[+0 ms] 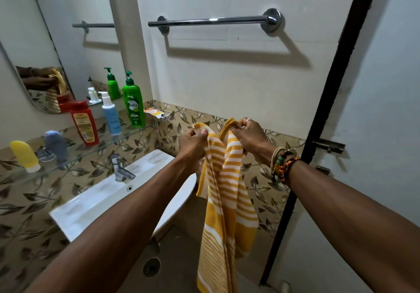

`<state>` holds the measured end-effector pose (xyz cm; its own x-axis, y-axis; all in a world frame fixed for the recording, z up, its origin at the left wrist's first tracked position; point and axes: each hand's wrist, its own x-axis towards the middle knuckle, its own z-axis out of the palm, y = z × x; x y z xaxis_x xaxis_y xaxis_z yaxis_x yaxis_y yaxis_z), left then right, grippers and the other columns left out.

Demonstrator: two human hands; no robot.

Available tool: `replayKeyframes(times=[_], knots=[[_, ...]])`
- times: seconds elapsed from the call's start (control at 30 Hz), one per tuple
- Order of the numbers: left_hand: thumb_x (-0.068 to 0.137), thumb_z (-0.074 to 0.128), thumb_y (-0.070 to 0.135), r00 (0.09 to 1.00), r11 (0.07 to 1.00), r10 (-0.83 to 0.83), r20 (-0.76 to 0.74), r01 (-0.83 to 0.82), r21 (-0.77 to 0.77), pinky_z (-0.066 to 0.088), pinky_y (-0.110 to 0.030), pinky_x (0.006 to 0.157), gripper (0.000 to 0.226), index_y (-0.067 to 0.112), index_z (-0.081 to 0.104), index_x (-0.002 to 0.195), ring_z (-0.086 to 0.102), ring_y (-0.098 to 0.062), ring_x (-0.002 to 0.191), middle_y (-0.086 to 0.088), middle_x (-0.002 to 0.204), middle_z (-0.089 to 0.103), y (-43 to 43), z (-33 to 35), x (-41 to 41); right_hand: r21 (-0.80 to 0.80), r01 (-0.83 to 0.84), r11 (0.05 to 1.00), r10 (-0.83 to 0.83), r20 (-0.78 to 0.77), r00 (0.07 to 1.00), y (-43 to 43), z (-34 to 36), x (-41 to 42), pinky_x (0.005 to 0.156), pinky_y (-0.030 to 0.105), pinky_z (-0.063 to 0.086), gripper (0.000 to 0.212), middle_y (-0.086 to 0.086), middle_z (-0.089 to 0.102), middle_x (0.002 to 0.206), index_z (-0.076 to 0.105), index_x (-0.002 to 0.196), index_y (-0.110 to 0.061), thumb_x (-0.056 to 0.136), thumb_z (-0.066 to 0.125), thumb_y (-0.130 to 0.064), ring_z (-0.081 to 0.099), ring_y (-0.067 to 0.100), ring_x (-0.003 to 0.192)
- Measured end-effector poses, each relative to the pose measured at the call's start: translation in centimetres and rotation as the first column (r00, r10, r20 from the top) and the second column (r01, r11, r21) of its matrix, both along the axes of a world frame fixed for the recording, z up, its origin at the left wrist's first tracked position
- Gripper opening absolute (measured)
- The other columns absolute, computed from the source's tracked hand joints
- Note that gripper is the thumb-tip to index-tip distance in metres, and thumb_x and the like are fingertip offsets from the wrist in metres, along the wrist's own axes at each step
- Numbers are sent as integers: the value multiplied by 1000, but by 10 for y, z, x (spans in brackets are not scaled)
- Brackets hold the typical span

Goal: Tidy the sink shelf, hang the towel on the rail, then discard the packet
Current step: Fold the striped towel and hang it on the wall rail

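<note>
- One white sink [95, 204] sits below and to the left of the work, with a single tap [120, 167] at its back edge.
- One yellow-and-white striped towel [227, 190] hangs in front of the wall, below the rail. It is held by its top edge so that its length drops free and it can probably be spread before going over the bar.
- One chrome rail [213, 20] is fixed high on the wall, and nothing hangs on it. The second bar on the left is its reflection in the mirror [34, 42].
- One glass shelf [127, 133] runs above the sink and carries five upright containers: a green pump bottle [134, 103], a blue pump bottle [110, 116], a red bottle [84, 123], a grey tube [56, 143] and a yellow tube [25, 156]. Lined up like this, the shelf looks already tidied.
- Two hands are at work. The left hand [193, 142] and the right hand [250, 138] each pinch a top corner of the towel, fingers curled round the cloth, close together.
- One orange-and-white packet [153, 112] lies at the shelf's far end beside the green bottle, not yet discarded.
</note>
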<state>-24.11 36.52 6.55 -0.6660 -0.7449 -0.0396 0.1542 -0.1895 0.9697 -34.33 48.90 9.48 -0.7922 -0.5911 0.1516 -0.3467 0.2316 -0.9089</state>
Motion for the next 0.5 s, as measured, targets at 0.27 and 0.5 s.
replayKeyframes(times=[0.27,0.5], knots=[[103,43,18,988,992,124,94,-125,8,54,-29,57,21,13,62,107,60,-20,74,-10,89,62,2,2,-10,-50,82,995,-77,110,991,-2,-2,-21,84,50,58,14,13,68,100,60,99,-17,100,48,-23,67,29,90],[100,41,22,858,883,467,212,-467,-57,53,-31,65,33,6,55,126,56,-24,84,-9,102,61,-34,-8,13,-100,548,831,-534,137,835,17,-14,-61,101,38,44,34,14,59,133,54,128,-12,101,42,-28,57,33,120]])
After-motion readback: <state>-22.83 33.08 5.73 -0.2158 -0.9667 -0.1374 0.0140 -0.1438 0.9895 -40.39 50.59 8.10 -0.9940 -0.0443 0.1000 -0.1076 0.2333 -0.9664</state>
